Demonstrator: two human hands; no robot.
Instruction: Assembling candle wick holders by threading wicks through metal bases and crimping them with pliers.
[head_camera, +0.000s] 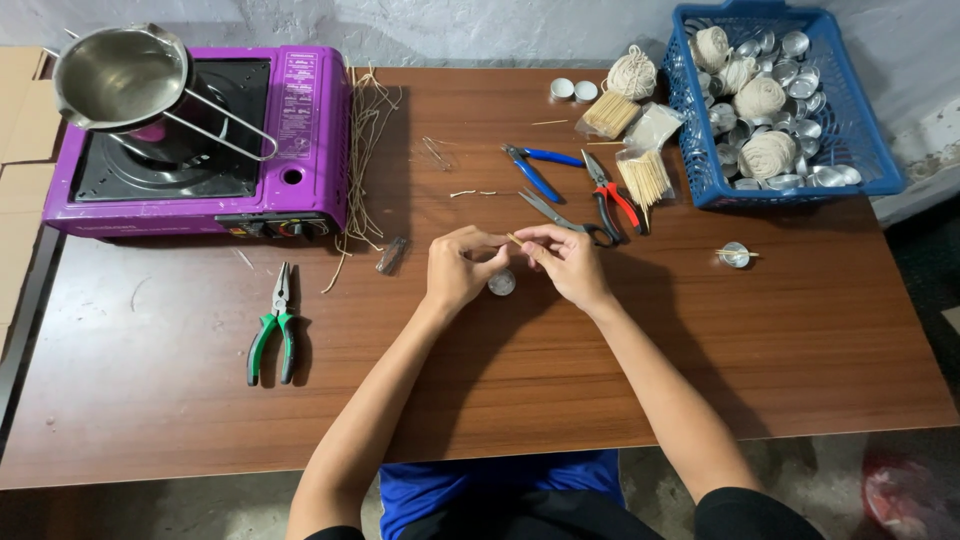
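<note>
Here, two hands, left hand (458, 268) and right hand (568, 262), each grip pinching one thin stick (516, 240), one tin cup (501, 283) below.

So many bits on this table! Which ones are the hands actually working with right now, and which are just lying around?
In use:
left hand and right hand, together pinching a thin wooden stick
small metal cup on the table beneath them

Lying about:
green pliers
purple stove with steel pot
blue basket of cups and string balls
red pliers
scissors
</note>
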